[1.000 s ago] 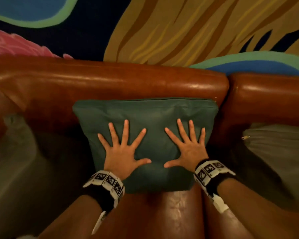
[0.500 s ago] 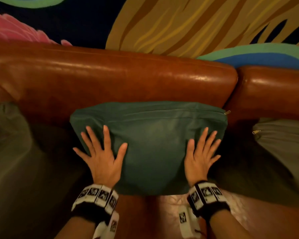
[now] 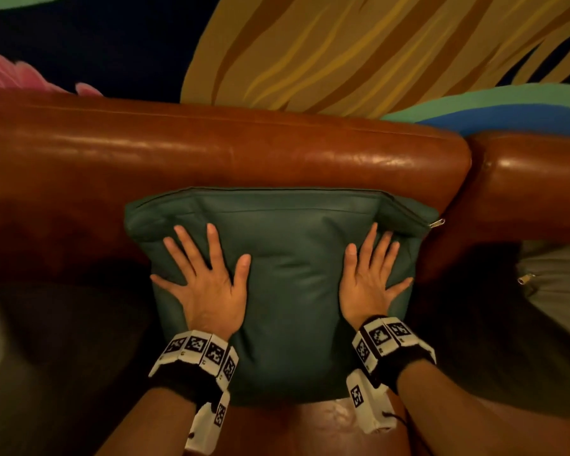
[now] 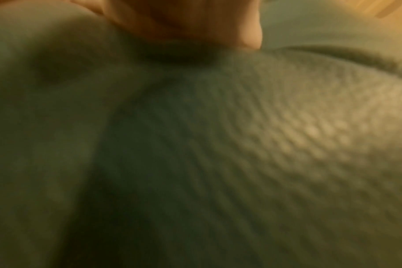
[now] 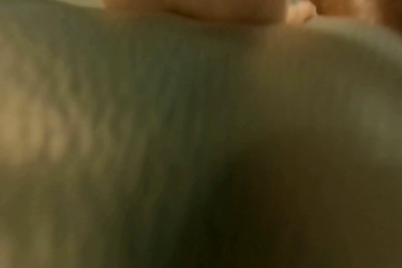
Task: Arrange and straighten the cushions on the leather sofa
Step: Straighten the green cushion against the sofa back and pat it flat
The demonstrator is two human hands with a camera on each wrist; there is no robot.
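Observation:
A dark green cushion [image 3: 290, 284] leans against the back of the brown leather sofa [image 3: 211, 153], its zipped edge up and the zip pull at the top right corner. My left hand [image 3: 204, 278] lies flat on the cushion's left half with fingers spread. My right hand [image 3: 372, 278] lies flat on its right half, fingers straight. Both wrist views are blurred and filled by green cushion fabric [image 4: 218, 145] [image 5: 172, 127], with a bit of palm at the top edge.
A grey-green cushion [image 3: 560, 287] with a zip pull lies on the seat at the right. Another pale cushion [image 3: 0, 340] shows dimly at the far left. A second sofa back section [image 3: 533, 179] adjoins on the right. A painted wall rises behind.
My hands slid from the cushion's middle out to its left and right sides and stay flat on it. The cushion now stands squarer against the sofa back.

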